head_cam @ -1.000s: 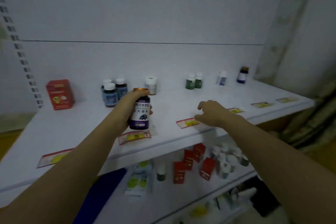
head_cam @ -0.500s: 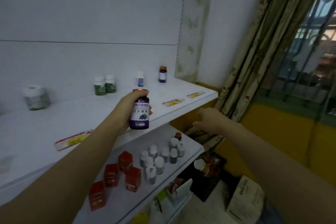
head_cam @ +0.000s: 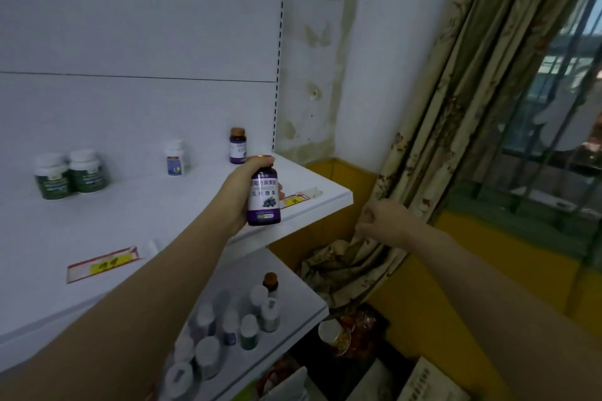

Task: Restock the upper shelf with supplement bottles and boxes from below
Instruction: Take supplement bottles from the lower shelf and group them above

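Left fingers point(head_cam: 279, 187) wrap round the purple-label supplement bottle point(head_cam: 264, 202): thumb side over the gold cap, fingertips showing past the label's right edge. Left hand point(head_cam: 241, 195) holds it upright, off the surface, over the front edge of the upper shelf point(head_cam: 146, 221) near its right end, just beside a red-yellow price tag point(head_cam: 294, 200).

Right hand point(head_cam: 381, 218) is out past the shelf end, in front of the curtain point(head_cam: 456, 107). Its fingers are loosely curled with nothing visible in them; can't tell whether it touches the fabric.

At the back of the upper shelf: a matching brown-capped bottle point(head_cam: 237, 146), a white bottle point(head_cam: 176, 158), a green bottle pair point(head_cam: 70, 172). The lower shelf point(head_cam: 306, 299) carries a cluster of white-capped bottles point(head_cam: 228, 325).

Versus half a second ago: same grip, bottle still airborne. The view has swung right; the red boxes below are out of frame. The right hand has drifted further from the shelf edge toward the curtain.
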The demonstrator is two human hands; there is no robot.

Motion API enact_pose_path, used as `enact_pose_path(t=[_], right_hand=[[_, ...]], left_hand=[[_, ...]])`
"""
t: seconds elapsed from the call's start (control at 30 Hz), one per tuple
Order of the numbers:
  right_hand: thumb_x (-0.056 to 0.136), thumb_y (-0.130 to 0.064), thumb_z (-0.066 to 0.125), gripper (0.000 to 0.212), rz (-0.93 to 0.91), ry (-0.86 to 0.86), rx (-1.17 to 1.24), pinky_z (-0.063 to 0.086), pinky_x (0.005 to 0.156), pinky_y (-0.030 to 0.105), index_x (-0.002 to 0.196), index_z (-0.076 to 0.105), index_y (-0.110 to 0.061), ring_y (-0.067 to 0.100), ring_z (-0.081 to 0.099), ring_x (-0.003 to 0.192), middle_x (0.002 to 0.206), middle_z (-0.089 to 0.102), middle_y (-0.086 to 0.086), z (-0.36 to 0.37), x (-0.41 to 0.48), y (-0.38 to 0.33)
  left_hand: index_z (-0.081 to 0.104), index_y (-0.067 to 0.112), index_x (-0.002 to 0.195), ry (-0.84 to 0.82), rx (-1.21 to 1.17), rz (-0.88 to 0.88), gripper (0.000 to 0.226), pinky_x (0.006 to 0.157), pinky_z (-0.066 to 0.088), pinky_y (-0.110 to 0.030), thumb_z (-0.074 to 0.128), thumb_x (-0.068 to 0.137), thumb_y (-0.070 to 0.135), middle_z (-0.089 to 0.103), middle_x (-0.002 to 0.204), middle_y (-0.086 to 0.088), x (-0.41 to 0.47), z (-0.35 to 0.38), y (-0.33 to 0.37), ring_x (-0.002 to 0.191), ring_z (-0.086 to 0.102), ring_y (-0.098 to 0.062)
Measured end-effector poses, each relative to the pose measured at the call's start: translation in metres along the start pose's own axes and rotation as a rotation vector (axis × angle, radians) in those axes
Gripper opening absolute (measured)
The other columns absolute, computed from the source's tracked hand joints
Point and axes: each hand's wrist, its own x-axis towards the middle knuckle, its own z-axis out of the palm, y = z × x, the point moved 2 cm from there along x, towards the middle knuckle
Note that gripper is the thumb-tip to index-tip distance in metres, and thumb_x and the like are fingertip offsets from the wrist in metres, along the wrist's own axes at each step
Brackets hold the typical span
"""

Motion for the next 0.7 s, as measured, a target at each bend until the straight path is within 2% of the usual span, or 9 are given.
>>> enact_pose_path(t=[0.17, 0.23, 0.27, 0.3, 0.4, 0.5, 0.53, 0.63, 0.7], right_hand=[[0.095, -0.035, 0.05, 0.046, -0.07, 0.02, 0.046, 0.038, 0.075, 0.023, 0.133, 0.047, -0.009, 0.024, 0.052, 0.112, 0.128, 0.052, 0.011, 0.0, 0.075, 0.011], [0.094, -0.037, 0.052, 0.027, -0.105, 0.028, 0.091, 0.036, 0.062, 0.02, 0.111, 0.056, -0.017, 0.017, 0.052, 0.091, 0.109, 0.055, 0.006, -0.002, 0.108, 0.009], [0.093, -0.038, 0.052, 0.019, -0.122, 0.028, 0.109, 0.033, 0.057, 0.019, 0.098, 0.054, -0.02, 0.014, 0.048, 0.083, 0.099, 0.053, 0.003, -0.007, 0.122, 0.005], [0.092, -0.039, 0.053, 0.019, -0.143, 0.025, 0.13, 0.032, 0.056, 0.02, 0.095, 0.052, -0.019, 0.014, 0.046, 0.082, 0.096, 0.052, 0.002, -0.012, 0.136, -0.001], [0.09, -0.038, 0.058, 0.041, -0.266, 0.004, 0.232, 0.038, 0.068, 0.02, 0.122, 0.054, -0.014, 0.013, 0.047, 0.096, 0.114, 0.055, 0.0, -0.027, 0.171, -0.025], [0.083, -0.044, 0.067, 0.064, -0.322, -0.051, 0.406, 0.042, 0.085, 0.024, 0.137, 0.046, -0.017, 0.016, 0.054, 0.114, 0.132, 0.054, 0.002, -0.026, 0.209, -0.055], [0.08, -0.043, 0.07, 0.065, -0.341, -0.08, 0.453, 0.044, 0.083, 0.025, 0.135, 0.048, -0.017, 0.016, 0.056, 0.112, 0.129, 0.056, 0.002, -0.022, 0.22, -0.065], [0.08, -0.032, 0.072, 0.031, -0.422, -0.068, 0.524, 0.048, 0.064, 0.022, 0.104, 0.064, -0.014, 0.015, 0.064, 0.085, 0.094, 0.068, 0.001, -0.009, 0.256, -0.088], [0.08, -0.032, 0.071, 0.026, -0.432, -0.022, 0.526, 0.046, 0.059, 0.02, 0.099, 0.067, -0.015, 0.015, 0.065, 0.081, 0.083, 0.067, -0.001, -0.001, 0.278, -0.096]], left_hand=[[0.056, 0.013, 0.091, 0.069, 0.095, 0.05, 0.016, 0.054, 0.057, -0.024, 0.062, 0.086, 0.027, 0.063, 0.074, -0.008, 0.072, 0.006, -0.004, 0.059, 0.063, -0.019], [0.055, 0.012, 0.095, 0.081, 0.089, 0.088, 0.017, 0.053, 0.056, -0.023, 0.062, 0.086, 0.025, 0.062, 0.076, -0.009, 0.1, 0.007, 0.0, 0.061, 0.062, -0.02], [0.055, 0.011, 0.095, 0.092, 0.084, 0.104, 0.017, 0.053, 0.056, -0.023, 0.062, 0.086, 0.024, 0.062, 0.076, -0.009, 0.114, 0.007, 0.002, 0.062, 0.062, -0.02], [0.055, 0.011, 0.094, 0.107, 0.083, 0.116, 0.016, 0.054, 0.056, -0.023, 0.062, 0.086, 0.024, 0.061, 0.076, -0.009, 0.127, 0.007, 0.005, 0.064, 0.061, -0.02], [0.056, 0.015, 0.087, 0.157, 0.081, 0.152, 0.012, 0.065, 0.056, -0.028, 0.062, 0.086, 0.025, 0.062, 0.079, -0.005, 0.167, 0.008, 0.008, 0.07, 0.062, -0.019], [0.057, 0.02, 0.083, 0.198, 0.098, 0.201, 0.008, 0.083, 0.051, -0.037, 0.063, 0.086, 0.025, 0.063, 0.082, -0.002, 0.202, 0.013, 0.011, 0.077, 0.062, -0.019], [0.058, 0.021, 0.084, 0.211, 0.108, 0.208, 0.006, 0.086, 0.051, -0.038, 0.063, 0.086, 0.023, 0.063, 0.082, -0.001, 0.212, 0.016, 0.01, 0.077, 0.062, -0.019], [0.06, 0.024, 0.085, 0.259, 0.129, 0.208, 0.005, 0.077, 0.053, -0.033, 0.064, 0.086, 0.021, 0.065, 0.084, -0.001, 0.234, 0.023, 0.006, 0.077, 0.063, -0.017], [0.061, 0.026, 0.087, 0.289, 0.194, 0.205, 0.005, 0.074, 0.052, -0.029, 0.065, 0.086, 0.024, 0.065, 0.089, 0.0, 0.249, 0.022, 0.004, 0.08, 0.063, -0.015]])
